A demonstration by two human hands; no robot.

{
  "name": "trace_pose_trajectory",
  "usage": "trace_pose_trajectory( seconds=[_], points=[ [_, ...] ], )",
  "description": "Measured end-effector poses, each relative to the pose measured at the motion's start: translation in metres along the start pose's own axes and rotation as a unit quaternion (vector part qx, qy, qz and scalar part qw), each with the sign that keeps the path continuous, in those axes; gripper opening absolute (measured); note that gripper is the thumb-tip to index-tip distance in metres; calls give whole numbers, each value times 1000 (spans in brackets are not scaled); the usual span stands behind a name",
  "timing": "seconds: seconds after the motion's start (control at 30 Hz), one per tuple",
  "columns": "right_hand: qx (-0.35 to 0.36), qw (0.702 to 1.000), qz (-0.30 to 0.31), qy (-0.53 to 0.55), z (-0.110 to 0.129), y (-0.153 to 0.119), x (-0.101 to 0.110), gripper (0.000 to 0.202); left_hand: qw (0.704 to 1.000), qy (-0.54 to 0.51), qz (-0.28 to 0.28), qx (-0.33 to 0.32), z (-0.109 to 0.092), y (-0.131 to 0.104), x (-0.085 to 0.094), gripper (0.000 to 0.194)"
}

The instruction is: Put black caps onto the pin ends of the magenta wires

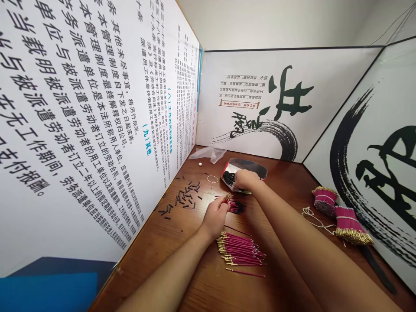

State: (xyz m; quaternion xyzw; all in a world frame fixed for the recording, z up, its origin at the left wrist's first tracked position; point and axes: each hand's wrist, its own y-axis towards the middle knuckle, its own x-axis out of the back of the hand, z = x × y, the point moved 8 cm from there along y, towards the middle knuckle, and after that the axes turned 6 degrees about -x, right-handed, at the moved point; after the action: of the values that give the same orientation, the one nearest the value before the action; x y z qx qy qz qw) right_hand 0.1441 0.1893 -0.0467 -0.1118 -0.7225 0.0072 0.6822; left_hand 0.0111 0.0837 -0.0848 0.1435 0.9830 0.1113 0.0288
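Note:
My left hand (215, 216) is closed round a few thin wires (228, 198), with golden tips showing above the fingers. Close to its right lie magenta wires with black ends (238, 207); whether they are also in its grip I cannot tell. My right hand (246, 179) reaches into an open box (255, 166), fingers bent together among short black tubes (229, 177). Its fingertips are hidden, and so is anything pinched there. Below my left hand, a spread of magenta wires with golden ends (242, 249) lies on the wooden table (156, 264).
Loose black tubes (185, 195) are scattered at left. A rubber band (212, 179) and clear plastic bag (208, 154) lie behind. At right are two tied magenta bundles (349, 223), white string (316, 220) and a dark strip (378, 268). Printed panels (260, 99) wall the table.

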Motion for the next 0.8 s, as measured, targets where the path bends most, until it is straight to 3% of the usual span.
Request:
trace_pose_trajectory(
  seconds=[0.33, 0.47, 0.5, 0.57, 0.7, 0.8],
  points=[
    [4, 997, -71, 21, -8, -2, 5, 25, 1000, -2, -10, -8, -2, 0, 1, 14],
    [20, 986, -146, 77, -11, -17, 17, 32, 999, 1, -54, 2, 2, 0, 10, 5],
    [35, 971, -187, 144, -10, -26, 22, 30, 998, 1, -61, 4, 2, 0, 11, 3],
    [76, 909, -235, 336, -12, -47, 22, 26, 998, -1, -60, 1, 1, 1, 11, 3],
    [101, 734, -190, 645, -14, -83, -12, 29, 999, -16, -37, -18, -2, 3, 6, 6],
    [66, 670, -180, 718, -18, -102, -35, 30, 999, -19, -30, -33, -3, 4, 4, 4]
  ],
)
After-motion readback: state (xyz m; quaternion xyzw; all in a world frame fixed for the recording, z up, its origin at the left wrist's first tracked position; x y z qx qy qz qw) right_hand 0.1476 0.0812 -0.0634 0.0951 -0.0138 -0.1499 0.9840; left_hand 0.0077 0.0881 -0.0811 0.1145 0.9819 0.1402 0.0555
